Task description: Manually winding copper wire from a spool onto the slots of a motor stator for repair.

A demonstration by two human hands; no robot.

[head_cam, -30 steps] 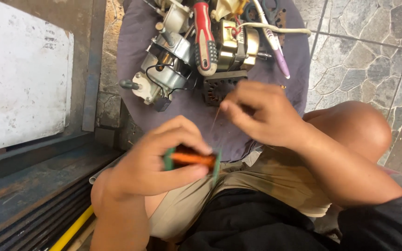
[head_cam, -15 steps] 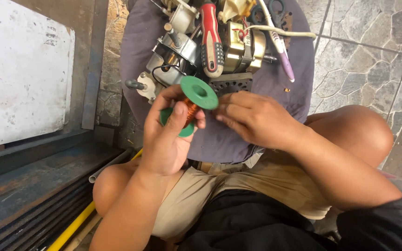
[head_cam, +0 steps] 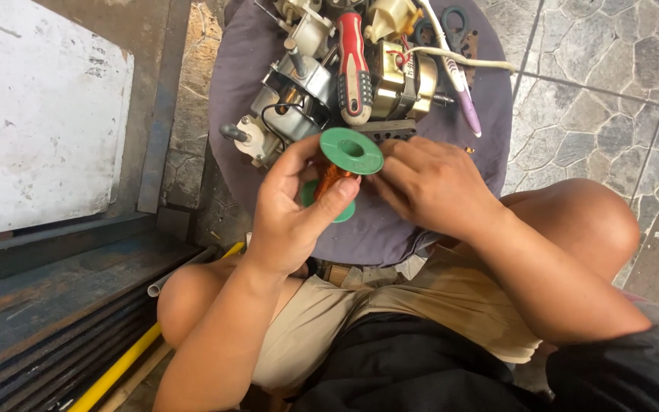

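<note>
My left hand [head_cam: 293, 210] grips a green plastic spool [head_cam: 351, 151] wound with copper wire [head_cam: 328, 179], its round end flange tilted up toward me. My right hand [head_cam: 429, 183] rests against the spool's right side, its fingertips at the flange edge; whether they pinch a strand of wire is hidden. Both hands hover over a round grey cushioned stool [head_cam: 390, 225] just in front of my knees.
On the stool lie small electric motors [head_cam: 295, 91], a red-handled screwdriver [head_cam: 352, 65], a brass-coloured motor core [head_cam: 402, 76], a purple pen-like tool [head_cam: 467, 107] and a white cable. A white board [head_cam: 36, 114] and metal beams stand left; a yellow pipe [head_cam: 127, 358] lies below. Stone floor tiles are on the right.
My left hand lifted the spool from low over my lap up to the stool and turned it from sideways to flange-up. My right hand closed in beside it.
</note>
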